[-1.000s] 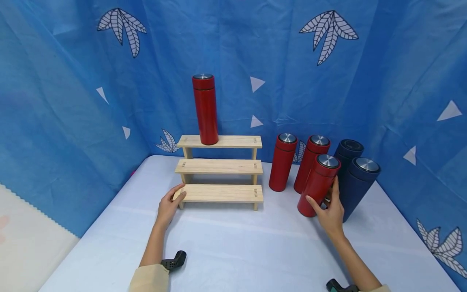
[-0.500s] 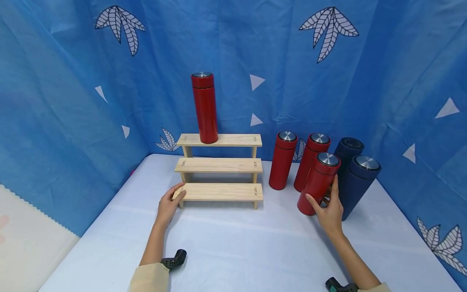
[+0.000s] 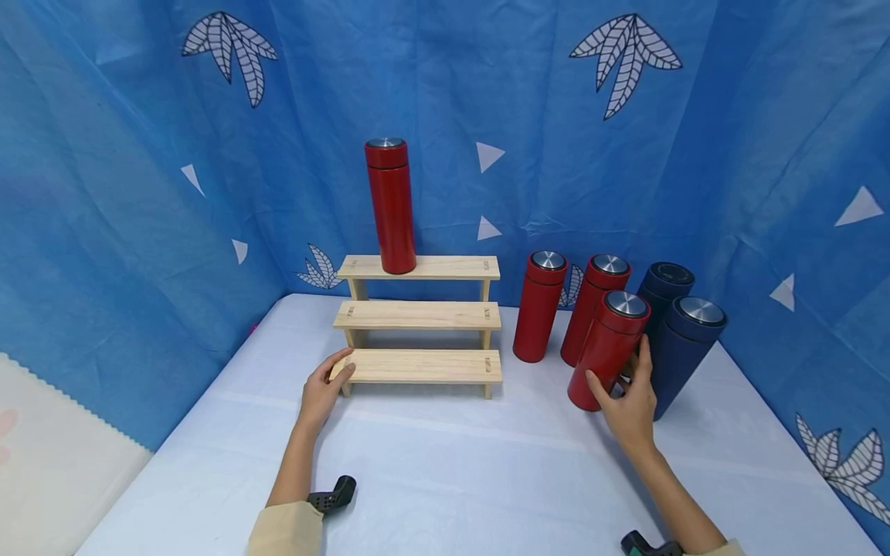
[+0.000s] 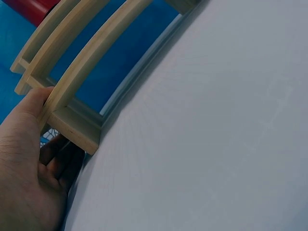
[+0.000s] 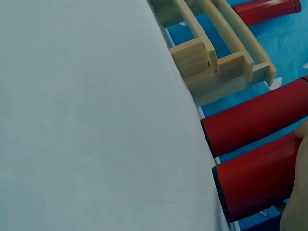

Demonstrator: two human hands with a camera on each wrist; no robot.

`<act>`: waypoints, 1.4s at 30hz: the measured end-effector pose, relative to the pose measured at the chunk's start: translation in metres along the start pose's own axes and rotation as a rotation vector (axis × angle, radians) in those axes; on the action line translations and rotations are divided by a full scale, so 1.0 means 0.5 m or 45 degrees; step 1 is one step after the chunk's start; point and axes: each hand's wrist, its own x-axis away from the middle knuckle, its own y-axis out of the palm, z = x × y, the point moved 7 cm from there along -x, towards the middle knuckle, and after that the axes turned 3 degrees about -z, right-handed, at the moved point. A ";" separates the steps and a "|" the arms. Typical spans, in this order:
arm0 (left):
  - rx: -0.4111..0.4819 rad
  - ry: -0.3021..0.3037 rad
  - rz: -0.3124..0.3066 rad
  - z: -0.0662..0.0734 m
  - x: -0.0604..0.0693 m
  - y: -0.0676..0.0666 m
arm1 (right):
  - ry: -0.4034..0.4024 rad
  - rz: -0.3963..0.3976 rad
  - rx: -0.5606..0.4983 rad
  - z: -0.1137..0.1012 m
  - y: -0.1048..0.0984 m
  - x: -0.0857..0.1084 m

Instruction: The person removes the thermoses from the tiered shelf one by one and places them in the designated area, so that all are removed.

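My right hand (image 3: 631, 408) grips the nearest red thermos (image 3: 602, 361) low on its right side, thumb at the front and fingers partly hidden behind. That thermos stands upright on the table. In the right wrist view its dark base (image 5: 222, 195) sits at the white cloth, and only part of the hand (image 5: 296, 192) shows. At the left end of a three-step wooden display stand (image 3: 420, 364), my left hand (image 3: 320, 395) holds the lowest step. The left wrist view has the thumb (image 4: 36, 100) against the wood and the other fingers curled beside the leg.
One red thermos (image 3: 393, 208) stands on the top step, left of its middle. Two more red ones (image 3: 536, 316) (image 3: 585, 316) stand behind the gripped one. Two navy thermoses (image 3: 684, 355) (image 3: 660, 289) are close on its right. A blue patterned curtain (image 3: 445, 93) hangs behind the white-covered table (image 3: 445, 471).
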 end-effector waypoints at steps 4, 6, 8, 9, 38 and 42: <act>0.008 0.002 -0.002 -0.001 0.001 0.001 | -0.105 0.156 -0.013 -0.023 -0.019 0.009; 0.013 0.004 0.000 -0.001 0.000 0.002 | -0.192 0.244 -0.026 -0.054 -0.028 0.015; 0.013 0.005 0.000 -0.001 0.000 0.002 | -0.288 0.325 -0.018 -0.080 -0.032 0.021; 0.013 0.005 -0.001 -0.001 0.000 0.002 | -0.339 0.362 -0.020 -0.092 -0.033 0.025; 0.039 0.011 -0.015 -0.003 0.006 0.001 | -0.719 -0.170 -0.397 -0.380 0.375 -0.120; 0.041 0.020 -0.013 0.000 0.003 0.000 | -0.614 -0.221 -0.438 -0.421 0.401 -0.196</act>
